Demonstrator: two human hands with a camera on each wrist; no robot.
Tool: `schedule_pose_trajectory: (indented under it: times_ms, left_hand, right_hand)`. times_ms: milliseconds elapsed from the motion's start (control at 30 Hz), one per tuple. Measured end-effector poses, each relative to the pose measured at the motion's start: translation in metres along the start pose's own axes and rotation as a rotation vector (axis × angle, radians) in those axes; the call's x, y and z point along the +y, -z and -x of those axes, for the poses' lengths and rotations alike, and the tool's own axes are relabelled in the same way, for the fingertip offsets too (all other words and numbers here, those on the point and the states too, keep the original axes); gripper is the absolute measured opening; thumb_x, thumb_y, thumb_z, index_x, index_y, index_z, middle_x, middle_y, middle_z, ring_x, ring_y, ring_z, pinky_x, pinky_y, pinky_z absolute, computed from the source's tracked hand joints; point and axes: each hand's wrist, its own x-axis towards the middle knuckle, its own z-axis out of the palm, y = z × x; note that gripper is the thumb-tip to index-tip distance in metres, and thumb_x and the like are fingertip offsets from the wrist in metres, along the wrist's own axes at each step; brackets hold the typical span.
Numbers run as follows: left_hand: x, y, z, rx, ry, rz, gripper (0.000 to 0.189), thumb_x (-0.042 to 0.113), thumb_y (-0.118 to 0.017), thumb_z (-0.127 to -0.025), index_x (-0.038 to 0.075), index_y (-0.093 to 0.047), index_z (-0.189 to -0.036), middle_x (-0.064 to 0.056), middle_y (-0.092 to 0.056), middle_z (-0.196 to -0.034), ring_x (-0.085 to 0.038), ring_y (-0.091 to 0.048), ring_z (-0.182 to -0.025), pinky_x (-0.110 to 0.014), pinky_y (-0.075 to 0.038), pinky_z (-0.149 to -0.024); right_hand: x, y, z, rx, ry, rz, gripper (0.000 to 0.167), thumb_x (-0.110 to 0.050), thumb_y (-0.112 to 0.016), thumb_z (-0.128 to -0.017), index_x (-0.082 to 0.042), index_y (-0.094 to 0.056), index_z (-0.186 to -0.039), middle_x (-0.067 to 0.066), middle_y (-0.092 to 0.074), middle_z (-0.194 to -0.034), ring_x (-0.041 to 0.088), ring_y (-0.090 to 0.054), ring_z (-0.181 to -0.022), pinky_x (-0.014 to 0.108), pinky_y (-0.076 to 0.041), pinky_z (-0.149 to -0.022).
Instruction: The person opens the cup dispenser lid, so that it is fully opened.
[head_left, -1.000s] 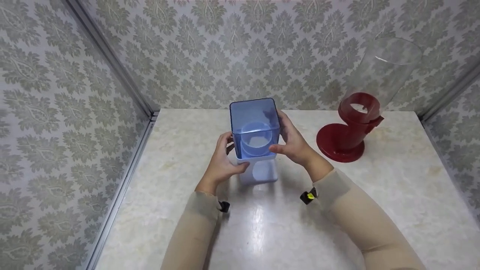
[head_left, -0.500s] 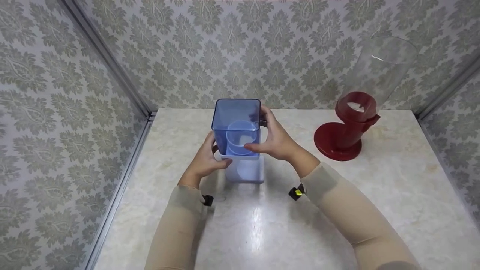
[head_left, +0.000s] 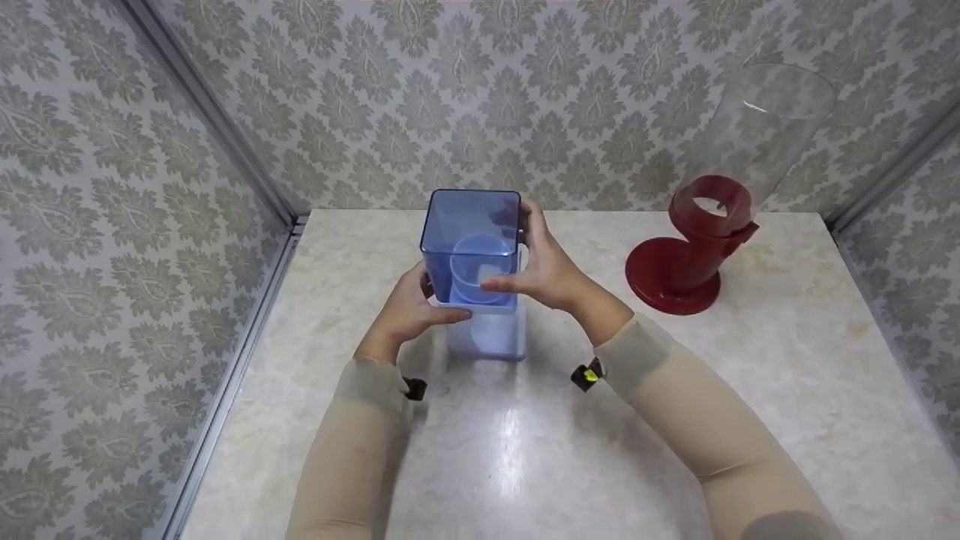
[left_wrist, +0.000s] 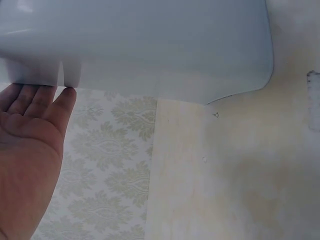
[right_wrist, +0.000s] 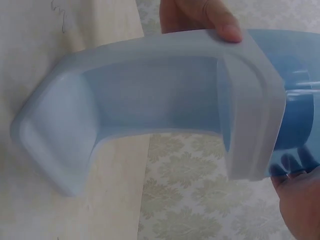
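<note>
Between my hands stands a dry-food dispenser with a see-through blue square hopper (head_left: 471, 214) on a pale blue, C-shaped stand (head_left: 484, 337). My left hand (head_left: 409, 309) grips its lower left, the thumb along the front rim under the hopper. In the left wrist view, the fingertips of that hand (left_wrist: 32, 120) touch the stand's smooth wall. On the other side my right hand (head_left: 553, 270) holds the hopper, thumb across the front, other fingers around the right side and partly hidden. In the right wrist view, the stand's foot (right_wrist: 52, 135) is near the table surface; contact is unclear.
A red dispenser base (head_left: 671, 277) with a tilted clear cylinder (head_left: 757, 142) stands at the back right of the marbled table (head_left: 510, 450). Patterned wallpaper (head_left: 495, 90) rises behind, and a metal frame rail (head_left: 232, 397) runs along the left edge.
Both hands have moved a little left with the blue dispenser, which has turned from slightly skewed to facing squarely forward. The movement is mostly in the first half second. Both grips stay the same.
</note>
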Motion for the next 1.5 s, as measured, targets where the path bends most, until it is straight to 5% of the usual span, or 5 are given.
schedule_pose_trajectory:
  times_ms: [267,533,933,1500]
  left_hand:
    - [-0.003,0.002,-0.004,0.015,0.039,-0.022,0.109,0.019,-0.108,-0.073,0.024,-0.053,-0.167,0.0,-0.069,-0.157,-0.026,-0.064,-0.147,-0.051,-0.047,-0.135]
    - [-0.002,0.001,-0.005,0.0,0.047,-0.037,0.117,0.025,-0.113,-0.067,0.03,-0.052,-0.167,0.004,-0.068,-0.158,-0.025,-0.062,-0.149,-0.055,-0.044,-0.136]
    - [0.0,0.002,-0.006,-0.017,0.053,-0.044,0.114,0.016,-0.112,-0.067,0.029,-0.055,-0.164,0.004,-0.069,-0.156,-0.026,-0.064,-0.146,-0.056,-0.047,-0.133]
    - [-0.002,0.002,-0.006,-0.036,0.057,-0.027,0.116,0.009,-0.11,-0.068,0.034,-0.053,-0.166,0.005,-0.068,-0.157,-0.027,-0.063,-0.148,-0.061,-0.045,-0.134]
  right_hand:
    - [-0.005,-0.007,-0.008,0.07,-0.002,0.019,0.131,-0.074,-0.098,-0.073,-0.012,-0.03,-0.166,0.011,-0.055,-0.153,0.026,-0.055,-0.141,0.049,-0.044,-0.126]
    - [-0.006,-0.006,-0.009,0.107,-0.043,0.05,0.151,-0.093,-0.092,-0.061,-0.01,-0.029,-0.17,0.012,-0.058,-0.154,0.028,-0.057,-0.143,0.053,-0.048,-0.126]
    - [0.001,-0.007,-0.007,0.143,0.067,0.022,0.143,-0.082,-0.098,-0.066,-0.007,-0.034,-0.169,0.011,-0.06,-0.153,0.027,-0.059,-0.141,0.054,-0.049,-0.129]
    - [0.002,-0.006,-0.006,0.165,0.064,0.012,0.146,-0.083,-0.098,-0.065,-0.005,-0.034,-0.17,0.012,-0.06,-0.155,0.028,-0.06,-0.143,0.053,-0.048,-0.132]
